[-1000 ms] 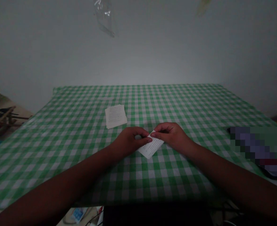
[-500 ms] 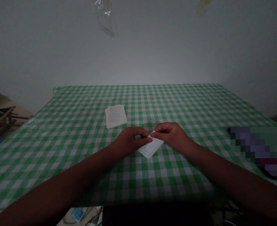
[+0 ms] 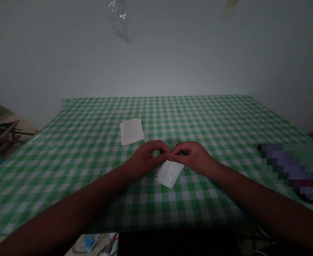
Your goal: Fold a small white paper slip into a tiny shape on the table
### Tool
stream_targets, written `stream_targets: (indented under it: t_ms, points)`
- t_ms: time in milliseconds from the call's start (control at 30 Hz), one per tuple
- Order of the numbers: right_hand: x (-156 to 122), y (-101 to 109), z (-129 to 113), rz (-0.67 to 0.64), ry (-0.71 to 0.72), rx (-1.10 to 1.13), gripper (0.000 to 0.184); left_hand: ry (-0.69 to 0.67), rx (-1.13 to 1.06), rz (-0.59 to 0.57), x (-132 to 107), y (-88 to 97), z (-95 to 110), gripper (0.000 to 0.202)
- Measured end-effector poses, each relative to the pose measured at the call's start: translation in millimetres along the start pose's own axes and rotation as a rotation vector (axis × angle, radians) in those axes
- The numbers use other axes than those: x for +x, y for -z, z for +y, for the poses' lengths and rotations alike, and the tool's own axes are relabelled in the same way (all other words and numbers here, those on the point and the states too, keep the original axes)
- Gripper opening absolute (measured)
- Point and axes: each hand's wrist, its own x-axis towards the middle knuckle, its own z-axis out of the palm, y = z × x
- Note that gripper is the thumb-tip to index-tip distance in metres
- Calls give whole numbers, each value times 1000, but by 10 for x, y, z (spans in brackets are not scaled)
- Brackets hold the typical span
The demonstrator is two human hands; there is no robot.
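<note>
Pinching a paper slip (image 3: 169, 173) by its upper edge, both hands meet near the middle of the counter (image 3: 225, 117).

Left hand (image 3: 145, 159): thumb and forefinger pressed together on the slip's top edge, the other fingers (image 3: 160, 145) curled in an arch above. The forearm runs back toward the lower left.

Right hand (image 3: 193, 156): same grip, with thumb and forefinger closed on the same edge and knuckles bent. The forearm runs back toward the lower right. The tips of the two hands touch, or nearly so, right above the slip.

Slip: small, white and rectangular, with faint lines of print that are too small to read. It hangs tilted from the fingertips toward the person, lower corner down. I cannot tell whether that corner rests on the cloth.

Checked cloth (image 3: 92, 170): green and white, covering the whole counter top.

Stack of sheets (image 3: 131, 131): white, also printed, lying flat on the cloth. It sits beyond the left hand and a little to its left, near it but apart.

Pixelated patch (image 3: 292, 165): at the right edge of the counter, well apart from the hands, its contents hidden.

Wall (image 3: 52, 64): plain and pale behind the counter. A clear plastic bag (image 3: 119, 19) hangs on it high up.

Lighting is dim, so fine detail on the hands is lost.
</note>
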Motion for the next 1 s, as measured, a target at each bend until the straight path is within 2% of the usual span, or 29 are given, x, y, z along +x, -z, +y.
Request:
stream_targets:
  t_ms: [167,267,333,400,467,567,700,833,1000]
  points:
    - [4,-3,-12,-7,64,-89,22,19,37,-34,12,-14,-18,14]
    - [11,4,-4,-27,112,-141,20,54,85,-3,30,-30,-60,14]
    - [12,14,2,31,221,-273,18,90,117,48,48,-35,-98,15]
    - [8,26,3,128,398,-462,22,135,153,100,68,-35,-139,15]
    - [-3,34,-5,160,575,-616,26,164,198,134,87,-31,-175,14]
    - [-27,24,-24,-2,732,-730,16,173,297,150,107,-27,-211,12]
    - [-49,-21,-28,-247,793,-821,17,187,414,144,117,-20,-228,13]
    - [-53,-40,-16,-332,770,-870,26,193,527,95,121,-7,-246,10]
    - [-67,-38,-14,-375,744,-895,33,166,644,39,122,-5,-312,10]
